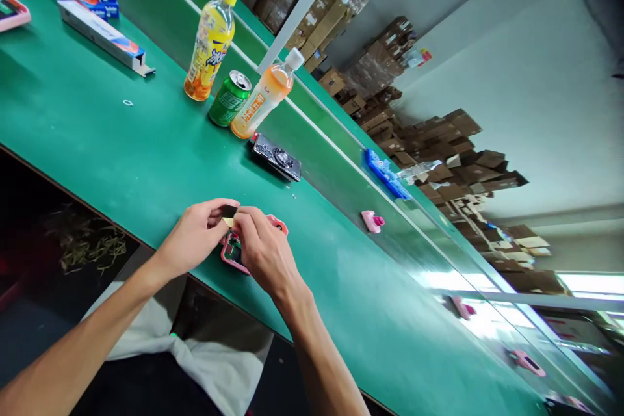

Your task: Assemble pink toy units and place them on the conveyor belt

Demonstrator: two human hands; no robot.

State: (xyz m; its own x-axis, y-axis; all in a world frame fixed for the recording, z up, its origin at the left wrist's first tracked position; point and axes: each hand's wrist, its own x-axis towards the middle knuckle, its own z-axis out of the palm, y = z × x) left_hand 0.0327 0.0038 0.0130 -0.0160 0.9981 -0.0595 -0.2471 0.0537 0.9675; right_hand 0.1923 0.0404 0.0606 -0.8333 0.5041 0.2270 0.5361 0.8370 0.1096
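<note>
The left hand (195,237) and right hand (266,250) pinch a small dark piece (229,211) over the pink case (234,252). The table's near edge (209,286) is just below them; bare green table lies to their right.

Light was moderately bright, with glare from the windows (592,284) at lower right, reflected in washed-out streaks on the bench (160,143). The floor area below the bench lay in deep shadow. Blur softened the boxes (458,143) and the right periphery; the upper right corner darkened, and the view tilted strongly.
</note>
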